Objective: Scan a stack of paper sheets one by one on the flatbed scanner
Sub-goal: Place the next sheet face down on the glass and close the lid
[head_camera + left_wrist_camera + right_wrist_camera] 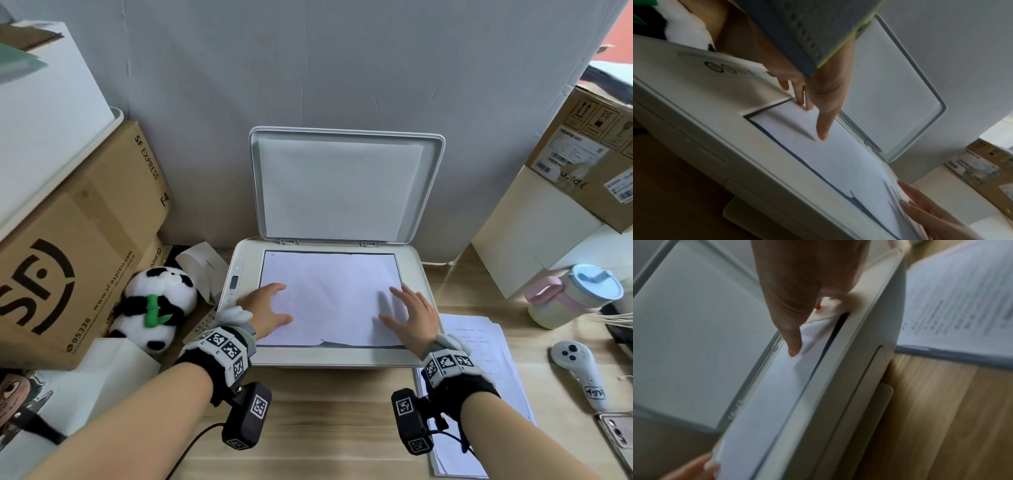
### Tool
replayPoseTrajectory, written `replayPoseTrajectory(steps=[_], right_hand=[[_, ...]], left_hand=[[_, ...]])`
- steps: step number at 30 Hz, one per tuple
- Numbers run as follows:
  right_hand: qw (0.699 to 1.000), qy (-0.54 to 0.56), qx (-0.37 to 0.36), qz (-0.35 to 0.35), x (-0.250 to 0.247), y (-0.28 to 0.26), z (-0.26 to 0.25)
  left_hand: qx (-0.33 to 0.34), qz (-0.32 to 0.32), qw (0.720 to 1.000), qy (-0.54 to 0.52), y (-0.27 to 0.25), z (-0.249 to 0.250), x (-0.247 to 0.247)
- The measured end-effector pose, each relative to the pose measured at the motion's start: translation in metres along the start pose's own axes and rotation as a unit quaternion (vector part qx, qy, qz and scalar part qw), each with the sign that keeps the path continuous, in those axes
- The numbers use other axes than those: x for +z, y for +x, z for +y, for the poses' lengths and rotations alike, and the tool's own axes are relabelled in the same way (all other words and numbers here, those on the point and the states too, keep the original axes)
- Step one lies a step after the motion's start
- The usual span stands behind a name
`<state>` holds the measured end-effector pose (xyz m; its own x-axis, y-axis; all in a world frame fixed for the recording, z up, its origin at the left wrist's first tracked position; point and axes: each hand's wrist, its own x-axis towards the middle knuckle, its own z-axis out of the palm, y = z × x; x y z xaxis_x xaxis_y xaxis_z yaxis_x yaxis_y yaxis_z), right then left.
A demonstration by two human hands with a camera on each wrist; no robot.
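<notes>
— Wooden desk [325, 411] is carrying everything; the scanner [416, 274] is sitting just ahead of both wrists, its lid [346, 185] standing open beyond the fingertips.

— And the sheet [329, 294]?

— It is lying on the glass under both palms. The left hand [265, 308] is resting flat on its left part, fingers straight and spread; the right hand [411, 317] is doing likewise on the right part, gripping nothing.

— The remaining stack [479, 359]?

— It is waiting on the desk just outside the right wrist.

— What is worrying you?

— The near edge is looking nicked and slightly raised. Uneven pressing could be skewing the sheet, and closing the lid might crease it.
</notes>
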<state>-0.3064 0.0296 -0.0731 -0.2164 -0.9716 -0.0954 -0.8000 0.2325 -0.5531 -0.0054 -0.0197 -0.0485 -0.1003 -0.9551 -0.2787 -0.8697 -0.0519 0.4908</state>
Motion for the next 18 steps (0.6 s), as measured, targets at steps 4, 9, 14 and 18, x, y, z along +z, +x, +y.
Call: replayPoseTrajectory(steps=[4,9,14,18], right_hand=[[0.972,0.217,0.023,0.085,-0.003,0.001,0.007],[0.933,0.319,0.121,0.117,-0.014,0.002,0.014],[0.928,0.333,0.129,0.102,-0.021,0.003,0.015],[0.929,0.333,0.125,0.099,-0.023,0.004,0.014]], left_hand=[[0.013,0.096,0.990,-0.104,0.017,0.004,-0.016],[-0.071,0.116,0.935,-0.327,0.055,0.036,-0.067],[-0.134,0.114,0.876,-0.449,0.095,0.059,-0.113],[-0.139,0.078,0.845,-0.511,0.104,0.072,-0.127]])
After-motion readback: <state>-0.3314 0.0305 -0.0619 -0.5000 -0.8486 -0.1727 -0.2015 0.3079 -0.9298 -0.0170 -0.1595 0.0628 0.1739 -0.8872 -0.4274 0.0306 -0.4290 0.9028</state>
